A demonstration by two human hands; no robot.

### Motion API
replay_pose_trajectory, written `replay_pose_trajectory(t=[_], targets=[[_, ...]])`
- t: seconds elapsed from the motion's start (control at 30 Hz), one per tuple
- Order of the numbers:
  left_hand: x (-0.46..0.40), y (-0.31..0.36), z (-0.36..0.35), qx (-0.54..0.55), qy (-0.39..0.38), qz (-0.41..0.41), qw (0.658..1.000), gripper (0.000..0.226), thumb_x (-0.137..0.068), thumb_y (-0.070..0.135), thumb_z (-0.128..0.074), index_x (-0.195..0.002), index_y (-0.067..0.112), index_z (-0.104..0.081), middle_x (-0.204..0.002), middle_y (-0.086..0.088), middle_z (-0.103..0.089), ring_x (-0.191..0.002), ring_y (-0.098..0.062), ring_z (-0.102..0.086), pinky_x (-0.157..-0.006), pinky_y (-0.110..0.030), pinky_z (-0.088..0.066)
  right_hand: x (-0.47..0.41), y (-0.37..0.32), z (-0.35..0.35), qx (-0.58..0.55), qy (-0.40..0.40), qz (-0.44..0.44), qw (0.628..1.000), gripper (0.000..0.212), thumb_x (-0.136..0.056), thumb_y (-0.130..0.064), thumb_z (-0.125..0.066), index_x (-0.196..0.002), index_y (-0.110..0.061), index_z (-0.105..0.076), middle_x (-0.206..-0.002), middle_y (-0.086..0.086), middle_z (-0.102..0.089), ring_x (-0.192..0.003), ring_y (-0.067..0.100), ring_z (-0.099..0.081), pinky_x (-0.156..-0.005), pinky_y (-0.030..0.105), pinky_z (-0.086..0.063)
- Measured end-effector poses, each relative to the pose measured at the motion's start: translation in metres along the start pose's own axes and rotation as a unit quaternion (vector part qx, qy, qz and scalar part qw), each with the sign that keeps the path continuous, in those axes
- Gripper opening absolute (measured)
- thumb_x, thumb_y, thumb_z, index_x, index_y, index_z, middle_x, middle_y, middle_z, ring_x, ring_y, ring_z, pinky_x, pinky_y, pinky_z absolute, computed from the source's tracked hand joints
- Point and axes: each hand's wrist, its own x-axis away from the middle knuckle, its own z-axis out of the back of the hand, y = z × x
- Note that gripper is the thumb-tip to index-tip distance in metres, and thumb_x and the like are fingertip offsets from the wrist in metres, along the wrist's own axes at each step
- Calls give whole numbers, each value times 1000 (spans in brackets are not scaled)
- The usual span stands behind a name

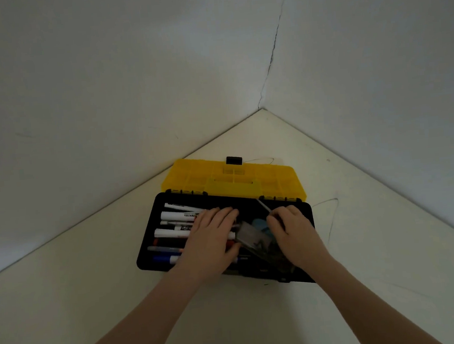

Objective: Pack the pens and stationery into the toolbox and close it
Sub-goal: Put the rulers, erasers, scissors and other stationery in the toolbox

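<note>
Pens (175, 224) lying crosswise in open toolbox (154, 231), left hand (212, 235) flat on them, right hand (293, 229) pinching thin stick (264, 206).

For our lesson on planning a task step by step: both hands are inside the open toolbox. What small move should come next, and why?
Probably settle the clear plastic box flat beside the pens. It sits tilted between the left hand, lying over the pens, and the right hand. The yellow lid stands open, so the contents likely need to lie low before it closes.
</note>
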Motion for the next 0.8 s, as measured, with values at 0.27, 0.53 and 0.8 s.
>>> replay_pose_trajectory(t=[0.27, 0.53, 0.8], targets=[[-1, -1, -2, 2, 6, -9, 1000, 62, -87, 40, -50, -143, 20, -31, -147, 3, -34, -138, -20, -26, -115, -32, -5, 17, -12, -7, 186, -115, 5, 976, 45, -94, -39, -48, -128, -10, -41, -127, 9, -41, -113, 24, -47, -94, 29, -40], [0, 2, 2, 10, -5, -1, 1000, 63, -90, 34, -50, -145, 20, -23, -150, 4, -27, -141, -16, -17, -116, -31, -3, 29, -17, -7, 243, -179, 44, 952, 58, -98, -47, -29, -147, -18, -17, -158, 4, -13, -126, 29, -46, -95, 36, -43], [-3, -23, 39, 71, 200, 76, 974, 45, -84, 29, -40, -120, 6, -56, -121, -13, -59, -120, -33, -48, -107, -46, -26, -10, -1, 32, 134, 81, -26, 987, 33, -97, -35, -41, -118, -13, -53, -122, 10, -55, -109, 30, -53, -83, 36, -43]])
